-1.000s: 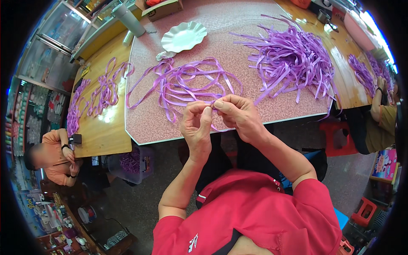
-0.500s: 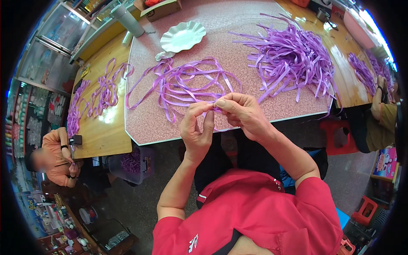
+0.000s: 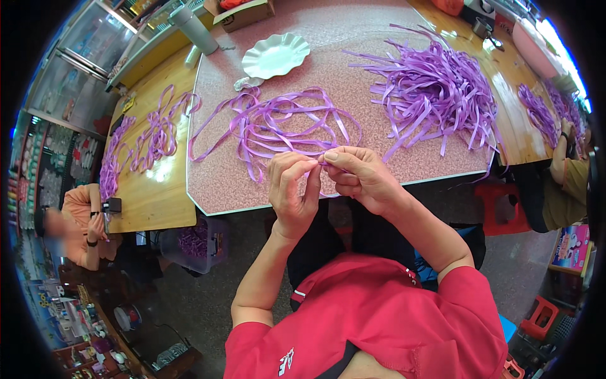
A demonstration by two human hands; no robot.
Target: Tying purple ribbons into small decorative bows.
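Observation:
Between my hands, just above the near table edge, is a short visible stretch of purple ribbon (image 3: 323, 162). My left hand (image 3: 294, 192) pinches it between thumb and fingertips. My right hand (image 3: 363, 177) grips it with thumb and forefinger, the other fingers curled. The fingertips of both hands almost meet and hide most of the held piece. Behind them on the table lies a loose tangle of looped purple ribbon (image 3: 284, 117). Farther right is a big heap of cut purple ribbons (image 3: 442, 95).
A white scalloped plate (image 3: 276, 55) and a grey tumbler (image 3: 194, 30) stand at the back of the pink speckled table (image 3: 221, 183). More ribbon loops (image 3: 158, 129) lie on the wooden table at left. One co-worker (image 3: 82, 221) sits left, another (image 3: 565, 183) right, near a red stool (image 3: 502, 208).
My right fingers have shifted slightly at the ribbon, their thumb and forefinger now more stretched out. At left the co-worker has raised their hands toward the table.

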